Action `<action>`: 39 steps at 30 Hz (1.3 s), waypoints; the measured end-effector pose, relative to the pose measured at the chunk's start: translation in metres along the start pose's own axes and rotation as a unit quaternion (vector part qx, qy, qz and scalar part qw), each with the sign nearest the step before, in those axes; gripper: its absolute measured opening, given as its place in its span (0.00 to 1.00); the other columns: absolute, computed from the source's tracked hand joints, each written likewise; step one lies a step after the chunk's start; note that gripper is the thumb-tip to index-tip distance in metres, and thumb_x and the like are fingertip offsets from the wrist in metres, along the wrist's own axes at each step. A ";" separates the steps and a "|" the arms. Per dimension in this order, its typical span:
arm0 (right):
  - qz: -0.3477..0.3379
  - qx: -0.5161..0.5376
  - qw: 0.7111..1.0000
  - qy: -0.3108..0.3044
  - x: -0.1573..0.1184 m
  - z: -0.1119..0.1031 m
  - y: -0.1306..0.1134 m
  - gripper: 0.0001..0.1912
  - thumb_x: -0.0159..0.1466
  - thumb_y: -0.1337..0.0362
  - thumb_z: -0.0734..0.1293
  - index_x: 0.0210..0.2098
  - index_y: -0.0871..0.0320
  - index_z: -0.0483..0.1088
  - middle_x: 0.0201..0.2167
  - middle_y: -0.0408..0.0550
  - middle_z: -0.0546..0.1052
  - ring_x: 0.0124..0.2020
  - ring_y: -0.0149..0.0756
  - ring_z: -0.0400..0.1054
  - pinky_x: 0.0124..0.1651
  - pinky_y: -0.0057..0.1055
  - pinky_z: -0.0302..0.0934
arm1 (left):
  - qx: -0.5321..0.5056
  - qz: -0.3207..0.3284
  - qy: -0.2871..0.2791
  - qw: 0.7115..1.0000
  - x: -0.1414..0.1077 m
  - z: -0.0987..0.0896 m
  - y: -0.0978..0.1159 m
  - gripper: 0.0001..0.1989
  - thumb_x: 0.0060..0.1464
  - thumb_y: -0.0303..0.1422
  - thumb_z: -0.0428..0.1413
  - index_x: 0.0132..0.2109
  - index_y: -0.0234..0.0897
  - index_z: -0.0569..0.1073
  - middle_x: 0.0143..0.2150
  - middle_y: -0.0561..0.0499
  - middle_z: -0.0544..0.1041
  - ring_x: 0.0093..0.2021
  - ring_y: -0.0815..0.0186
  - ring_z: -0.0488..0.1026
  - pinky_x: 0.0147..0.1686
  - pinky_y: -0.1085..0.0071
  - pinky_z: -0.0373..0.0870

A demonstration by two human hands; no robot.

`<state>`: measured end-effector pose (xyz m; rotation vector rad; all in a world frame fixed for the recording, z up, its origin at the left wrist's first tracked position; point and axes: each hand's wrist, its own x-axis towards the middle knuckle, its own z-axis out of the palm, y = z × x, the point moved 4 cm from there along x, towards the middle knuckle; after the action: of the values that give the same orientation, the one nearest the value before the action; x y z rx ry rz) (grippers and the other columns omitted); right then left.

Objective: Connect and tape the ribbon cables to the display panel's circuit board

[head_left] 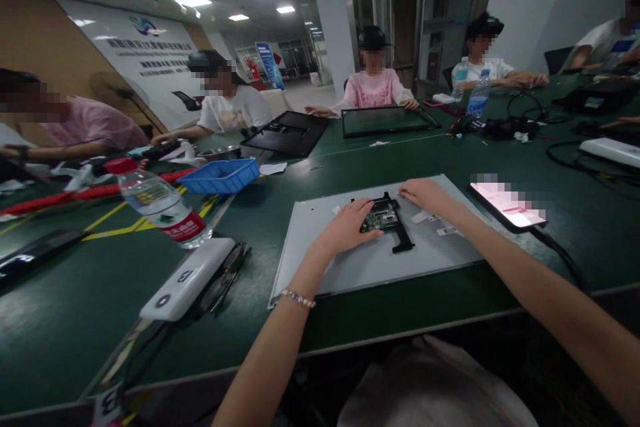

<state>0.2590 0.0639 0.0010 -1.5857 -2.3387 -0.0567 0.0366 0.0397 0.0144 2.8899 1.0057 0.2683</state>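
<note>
My left hand (350,225) lies flat on the little green circuit board (381,218), fingers pressed together on its edge. The board sits on a black bracket (400,235) in the middle of the grey metal panel (360,267). My right hand (425,193) touches the panel just behind, fingers together. If I push too hard, I think the board could bend or slide off. My phone (507,205) is near too.
</note>
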 end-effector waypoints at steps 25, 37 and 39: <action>-0.045 0.019 0.999 -0.015 0.039 0.020 -0.043 0.13 0.67 0.65 0.61 0.41 0.58 0.77 0.39 0.52 0.79 0.43 0.40 0.71 0.44 0.29 0.59 | 0.007 -0.001 -0.024 1.000 0.001 0.007 -0.005 0.36 0.58 0.52 0.49 0.65 0.32 0.58 0.65 0.39 0.61 0.64 0.55 0.60 0.62 0.60 0.57; -0.038 0.043 0.998 0.000 0.036 0.016 -0.037 0.14 0.67 0.64 0.60 0.37 0.59 0.78 0.39 0.52 0.79 0.43 0.38 0.71 0.46 0.28 0.58 | 0.017 0.012 -0.018 1.000 0.001 0.008 -0.006 0.36 0.59 0.52 0.48 0.65 0.31 0.58 0.66 0.39 0.61 0.64 0.55 0.60 0.62 0.61 0.55; -0.027 0.072 0.997 0.017 0.039 0.017 -0.033 0.14 0.67 0.65 0.60 0.38 0.59 0.78 0.39 0.52 0.79 0.43 0.38 0.71 0.47 0.27 0.58 | 0.016 0.011 -0.020 1.000 0.001 0.008 -0.006 0.36 0.59 0.52 0.48 0.65 0.31 0.58 0.66 0.39 0.61 0.64 0.55 0.60 0.63 0.61 0.55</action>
<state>0.2116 0.0892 0.0003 -1.4414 -2.3033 0.0699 0.0353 0.0448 0.0062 2.9252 0.9808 0.1966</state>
